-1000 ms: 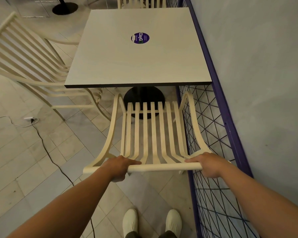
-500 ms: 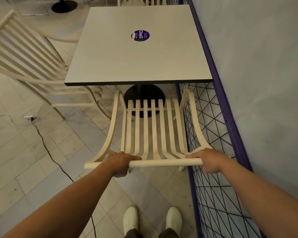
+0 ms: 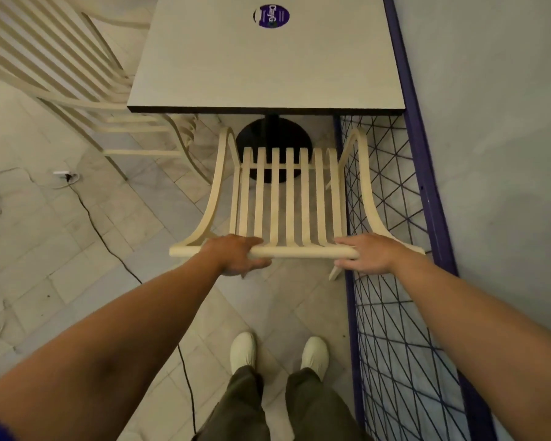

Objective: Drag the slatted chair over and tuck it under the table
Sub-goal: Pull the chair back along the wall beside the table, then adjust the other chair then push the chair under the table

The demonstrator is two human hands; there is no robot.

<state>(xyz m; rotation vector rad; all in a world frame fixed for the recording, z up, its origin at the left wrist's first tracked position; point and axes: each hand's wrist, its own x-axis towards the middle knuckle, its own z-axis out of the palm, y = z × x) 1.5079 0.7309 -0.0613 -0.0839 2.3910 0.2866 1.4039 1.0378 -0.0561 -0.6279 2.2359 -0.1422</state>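
A cream slatted chair [image 3: 288, 198] stands in front of me, its back toward me and its seat pointing at the square pale table [image 3: 268, 68]. The seat's front edge lies short of the table's near edge, over the black round table base [image 3: 272, 138]. My left hand [image 3: 236, 254] is wrapped around the chair's top rail left of centre. Right of centre, my right hand [image 3: 368, 253] grips the same rail. A purple round sticker [image 3: 271, 16] sits on the tabletop.
A second slatted chair [image 3: 64, 78] stands at the table's left side. A purple wire-mesh fence [image 3: 392, 297] runs along the grey wall on the right, close to the chair's right arm. A black cable [image 3: 109, 246] and a plug lie on the tiled floor left. My white shoes [image 3: 279, 353] are below.
The chair has slid a little further toward the table, with both hands still on its top rail. My view has tipped downward, showing my legs.
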